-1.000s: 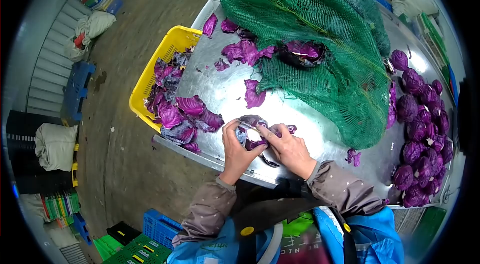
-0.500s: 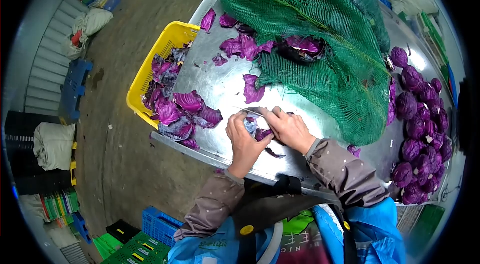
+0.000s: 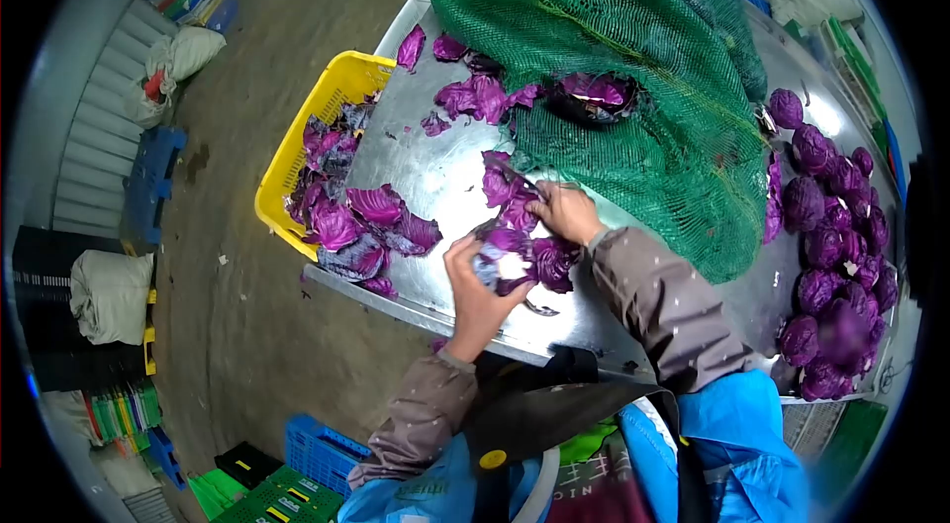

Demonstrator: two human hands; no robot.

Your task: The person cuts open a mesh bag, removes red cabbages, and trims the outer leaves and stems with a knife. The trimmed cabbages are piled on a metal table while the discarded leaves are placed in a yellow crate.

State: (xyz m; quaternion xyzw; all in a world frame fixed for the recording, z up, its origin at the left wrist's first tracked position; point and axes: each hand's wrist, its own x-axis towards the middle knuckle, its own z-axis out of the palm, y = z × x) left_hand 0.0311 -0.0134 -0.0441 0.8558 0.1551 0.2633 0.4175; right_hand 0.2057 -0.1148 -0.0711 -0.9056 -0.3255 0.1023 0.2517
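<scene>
My left hand (image 3: 477,293) is wrapped around a red cabbage (image 3: 510,261), whose pale cut part faces up. Just above and to the right, my right hand (image 3: 571,214) is closed, its thumb against a purple outer leaf (image 3: 520,211) that peels away from the head. A thin knife blade (image 3: 522,177) sticks out from the right fingers toward the upper left; its handle is hidden in the hand. A rounder purple piece (image 3: 554,264) shows beside the cabbage, under the right wrist. Loose leaves (image 3: 498,185) lie on the metal table (image 3: 426,167) beyond the hands.
A yellow crate (image 3: 282,172) of cabbage leaves stands at the table's left edge. Green netting (image 3: 633,38) covers the far side, with a dark cabbage (image 3: 594,97) on it. Trimmed cabbages (image 3: 821,251) are piled at the right. Blue crate (image 3: 317,449) stands on the floor.
My right hand has moved up and away from the cabbage, drawing a leaf outward, and the blade has swung upward. My left hand keeps its hold, with the cabbage slightly turned.
</scene>
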